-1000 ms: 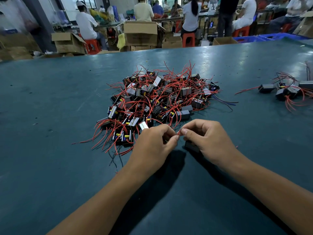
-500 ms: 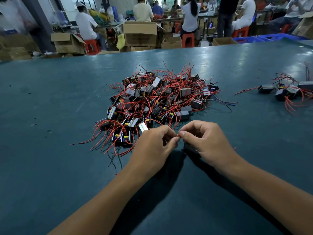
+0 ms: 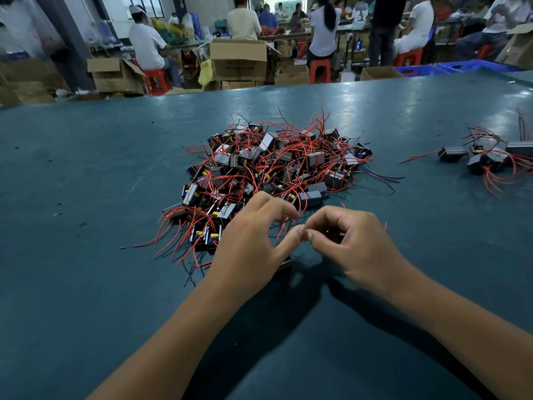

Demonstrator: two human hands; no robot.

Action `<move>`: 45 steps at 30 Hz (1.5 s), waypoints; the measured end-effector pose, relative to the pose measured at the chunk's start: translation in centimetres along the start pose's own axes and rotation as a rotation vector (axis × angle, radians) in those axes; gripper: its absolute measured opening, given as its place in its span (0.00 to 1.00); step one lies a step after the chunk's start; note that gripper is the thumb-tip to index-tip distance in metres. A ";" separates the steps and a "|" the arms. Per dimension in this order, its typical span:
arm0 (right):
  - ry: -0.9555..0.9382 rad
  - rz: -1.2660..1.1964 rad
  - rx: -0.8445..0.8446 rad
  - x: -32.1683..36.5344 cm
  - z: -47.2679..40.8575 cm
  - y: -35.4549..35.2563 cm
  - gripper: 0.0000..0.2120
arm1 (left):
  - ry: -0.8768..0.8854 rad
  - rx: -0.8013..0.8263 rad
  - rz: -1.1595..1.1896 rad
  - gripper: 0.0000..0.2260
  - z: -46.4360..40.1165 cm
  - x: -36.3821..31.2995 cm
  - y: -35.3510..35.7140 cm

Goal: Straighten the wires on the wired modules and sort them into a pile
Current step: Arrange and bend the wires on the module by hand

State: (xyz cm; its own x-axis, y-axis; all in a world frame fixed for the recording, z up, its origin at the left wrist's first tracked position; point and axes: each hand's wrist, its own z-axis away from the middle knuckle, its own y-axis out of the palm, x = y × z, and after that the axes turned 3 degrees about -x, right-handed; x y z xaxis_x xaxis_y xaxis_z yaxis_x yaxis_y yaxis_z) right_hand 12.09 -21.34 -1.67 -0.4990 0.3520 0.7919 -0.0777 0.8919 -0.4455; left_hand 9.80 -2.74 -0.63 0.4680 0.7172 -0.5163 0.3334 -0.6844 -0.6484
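Where thumbs meet, module (image 3: 284,265) under left hand (image 3: 253,241)

Teal table (image 3: 86,284), cardboard boxes (image 3: 238,60), red stools (image 3: 319,71), blue crate (image 3: 458,67), seated workers (image 3: 145,44)

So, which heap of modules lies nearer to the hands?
The large heap at the table's centre, just beyond both hands; the small group lies far right.

there is one view only, from a wide-angle camera worn on the person's head, looking forward and down over the worktop (image 3: 86,174). it sits close above both forearms, which reach in from the bottom edge. the far worktop edge and room beyond fill the top.
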 end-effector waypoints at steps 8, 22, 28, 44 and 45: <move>-0.138 0.154 0.014 0.7 0.1 -0.2 0.09 | 0.000 0.129 0.006 0.09 -0.2 0.0 -0.5; -0.132 0.107 0.037 0.7 0.0 -0.5 0.05 | -0.049 0.314 0.106 0.07 0.1 0.0 -0.3; -0.136 0.110 0.048 0.7 -0.1 -0.6 0.03 | -0.025 0.315 0.084 0.09 0.2 -0.3 -0.3; -0.341 0.309 0.029 1.0 -0.1 -1.0 0.02 | -0.075 0.131 0.169 0.07 -0.6 0.2 -1.8; -0.327 0.297 0.027 0.9 -0.2 -1.1 0.03 | 0.030 0.126 0.118 0.07 -0.7 0.4 -2.0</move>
State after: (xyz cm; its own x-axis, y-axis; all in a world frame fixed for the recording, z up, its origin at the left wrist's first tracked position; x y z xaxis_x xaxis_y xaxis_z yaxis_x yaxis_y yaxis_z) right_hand 11.90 -21.98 -0.36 -0.7499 0.4797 0.4556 0.0902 0.7563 -0.6480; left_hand 9.95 -1.16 0.86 0.5229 0.6273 -0.5772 0.1704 -0.7404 -0.6503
